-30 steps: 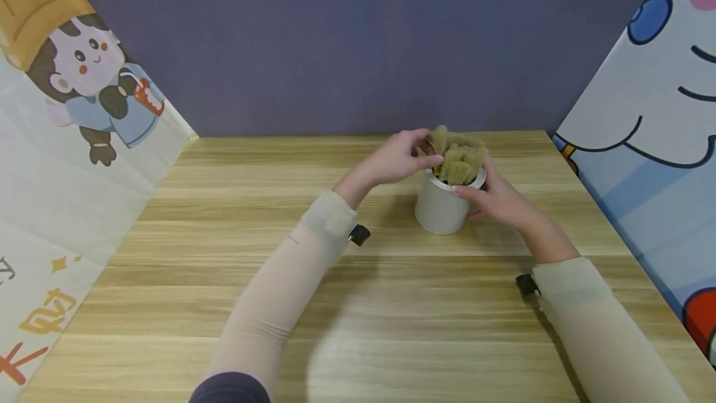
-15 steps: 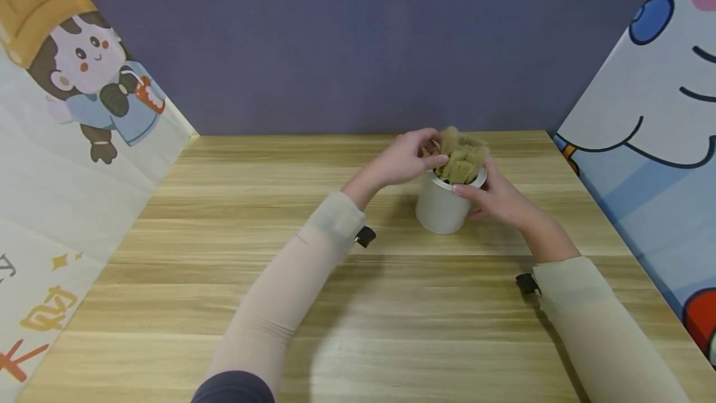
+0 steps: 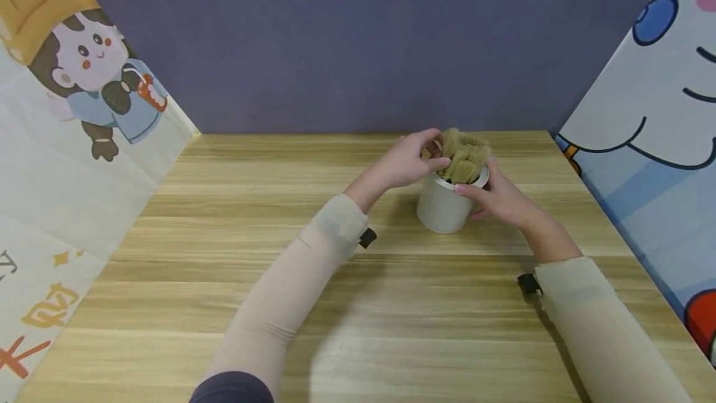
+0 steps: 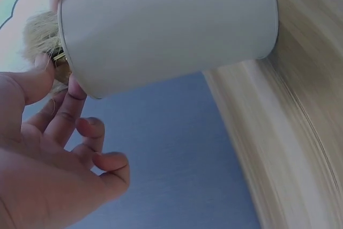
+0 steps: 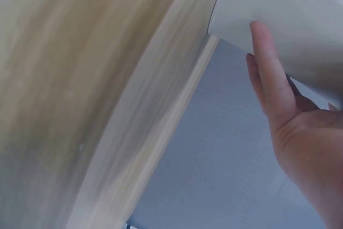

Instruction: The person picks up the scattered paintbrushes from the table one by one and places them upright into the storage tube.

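Note:
A white cylindrical pot [image 3: 444, 207] stands upright near the back right of the table. Tan bristle brush heads [image 3: 465, 153] stick up from its mouth. In the left wrist view, a bit of gold and black shows under the bristles [image 4: 40, 35]. My left hand [image 3: 414, 157] pinches the brush at the pot's left rim between thumb and fingers; the other fingers curl loosely. My right hand [image 3: 500, 201] grips the pot's right side near the rim, thumb in front. In the right wrist view its fingers [image 5: 270, 65] lie along the pot wall.
The wooden table [image 3: 268, 204] reaches a dark blue-grey back wall [image 3: 358, 42] just behind the pot. Printed cartoon panels stand at the left [image 3: 106, 92] and right [image 3: 621, 104]. Small black wrist cameras [image 3: 367, 238] hang below both sleeves.
My left hand has shifted slightly right, and the leftmost bristle tuft has moved right with it, closer to the others. The right hand and pot have stayed nearly still.

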The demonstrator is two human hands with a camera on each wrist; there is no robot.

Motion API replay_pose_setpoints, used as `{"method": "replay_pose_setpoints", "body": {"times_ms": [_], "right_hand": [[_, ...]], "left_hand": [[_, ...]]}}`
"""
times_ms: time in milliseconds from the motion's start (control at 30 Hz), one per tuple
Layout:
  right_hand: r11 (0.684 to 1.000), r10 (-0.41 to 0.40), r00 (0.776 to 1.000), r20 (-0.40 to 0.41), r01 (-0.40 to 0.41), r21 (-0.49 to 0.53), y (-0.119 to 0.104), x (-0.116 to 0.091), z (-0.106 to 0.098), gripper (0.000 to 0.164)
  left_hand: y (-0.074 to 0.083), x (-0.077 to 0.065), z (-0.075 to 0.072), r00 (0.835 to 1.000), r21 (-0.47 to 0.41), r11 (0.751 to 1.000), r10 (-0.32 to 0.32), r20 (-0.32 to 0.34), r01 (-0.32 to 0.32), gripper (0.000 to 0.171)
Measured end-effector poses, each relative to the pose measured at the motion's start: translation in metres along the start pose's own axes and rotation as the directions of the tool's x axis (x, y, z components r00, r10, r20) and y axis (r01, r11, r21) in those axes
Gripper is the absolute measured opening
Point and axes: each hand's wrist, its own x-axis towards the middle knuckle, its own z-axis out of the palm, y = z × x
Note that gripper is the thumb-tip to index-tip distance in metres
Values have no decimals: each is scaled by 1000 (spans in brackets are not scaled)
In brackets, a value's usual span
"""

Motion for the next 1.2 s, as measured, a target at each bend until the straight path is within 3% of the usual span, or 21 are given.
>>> {"method": "replay_pose_setpoints", "body": {"times_ms": [300,467,567,700,767,867,967,1100,1200], "right_hand": [[1000,-16,1000,-22,16,2,-4,-4,-4,95],[1000,2,1000,-20,-2,0,-1,-7,-4,97],[1000,-2,1000,-15,2,5,2,-9,-2,98],[1000,-25,1000,-5,25,13,3,-9,0,99],[999,-33,999,-3,34,14,3,-8,2,98],[999,-33,999,1,33,17,1,-7,2,98],[1000,-25,1000,1,25,20,-1,-5,2,99],[1000,-14,1000,-10,14,23,-1,-5,1,99],[1000,-17,1000,-10,17,21,1,-5,1,97]], "left_hand": [[2,-2,9,996,145,989,35,-85,-23,36],[-1,-3,10,997,163,986,40,-71,-28,50],[-3,-6,8,993,115,991,78,-87,-67,56],[-4,-11,4,974,171,970,192,-121,-170,59],[-5,-13,2,955,255,941,262,-140,-221,52],[-6,-16,0,930,366,899,320,-178,-239,37],[-9,-18,0,920,407,885,331,-211,-226,32],[-13,-19,2,926,424,879,323,-196,-216,32],[-17,-20,3,936,341,914,298,-189,-222,41]]}}
